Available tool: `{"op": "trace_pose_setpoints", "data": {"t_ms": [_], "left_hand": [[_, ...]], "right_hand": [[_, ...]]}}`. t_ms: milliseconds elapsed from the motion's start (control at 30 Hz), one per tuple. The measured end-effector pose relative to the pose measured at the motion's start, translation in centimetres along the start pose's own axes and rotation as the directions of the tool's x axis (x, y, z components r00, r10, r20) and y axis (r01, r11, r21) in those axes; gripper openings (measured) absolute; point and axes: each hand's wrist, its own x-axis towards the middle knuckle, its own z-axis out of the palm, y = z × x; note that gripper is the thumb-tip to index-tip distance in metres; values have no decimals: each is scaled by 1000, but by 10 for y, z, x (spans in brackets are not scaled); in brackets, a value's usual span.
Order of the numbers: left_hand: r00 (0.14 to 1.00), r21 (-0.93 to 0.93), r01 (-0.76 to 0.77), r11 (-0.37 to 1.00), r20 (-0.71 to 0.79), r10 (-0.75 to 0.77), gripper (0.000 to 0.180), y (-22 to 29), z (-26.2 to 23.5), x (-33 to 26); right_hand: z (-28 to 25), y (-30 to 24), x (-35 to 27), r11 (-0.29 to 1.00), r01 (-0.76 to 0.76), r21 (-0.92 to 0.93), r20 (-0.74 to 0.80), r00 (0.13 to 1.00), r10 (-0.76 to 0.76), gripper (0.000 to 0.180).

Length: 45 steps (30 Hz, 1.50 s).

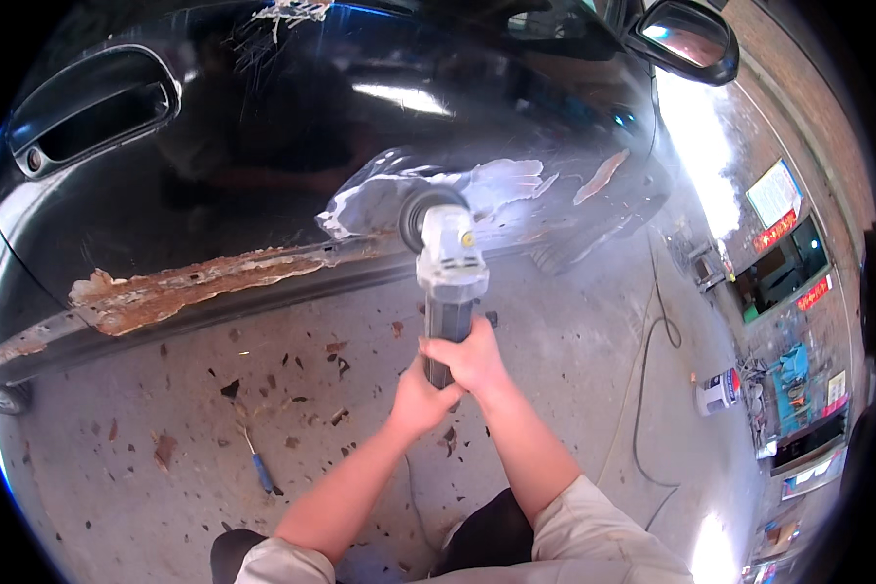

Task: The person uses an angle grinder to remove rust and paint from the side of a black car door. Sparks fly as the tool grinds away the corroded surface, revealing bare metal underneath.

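Both hands are wrapped round the dark body of an angle grinder [452, 292]. My left hand [425, 397] grips near its rear end, and my right hand [470, 357] closes just above, the two touching. The grinder's round dark disc [424, 216] lies against or very close to the lower panel of a black car door [253, 127]; exact contact is hard to tell. Around the disc is a patch stripped to pale filler or bare metal [511, 187], with hazy dust to its right. A rusty, flaking strip [204, 289] runs along the door's bottom edge to the left.
Paint and rust flakes [165, 453] litter the concrete floor, where a blue-handled screwdriver-like tool [259, 469] lies. A dark cable [640, 409] loops across the right side. Beyond it stands a white bucket [718, 392]. The side mirror [686, 41] juts out at upper right.
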Motion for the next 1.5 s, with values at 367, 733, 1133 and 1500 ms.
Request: {"op": "trace_pose_setpoints", "data": {"t_ms": [367,733,1133,1500], "left_hand": [[994,-31,72,997,81,-69,53,-2,3,5],[1000,43,-6,999,-7,6,53,2,11,-2],[993,-46,106,993,66,-103,57,7,13,-2],[998,87,-61,994,-20,63,47,-11,10,3]], "right_hand": [[-5,-4,-3,1000,9,25,-32,999,-8,27],[-8,-6,-7,999,-36,27,-1,999,36,25],[-14,1,-6,999,-30,16,-9,999,30,24],[-8,-2,-7,995,-73,69,-27,997,75,25]]}}
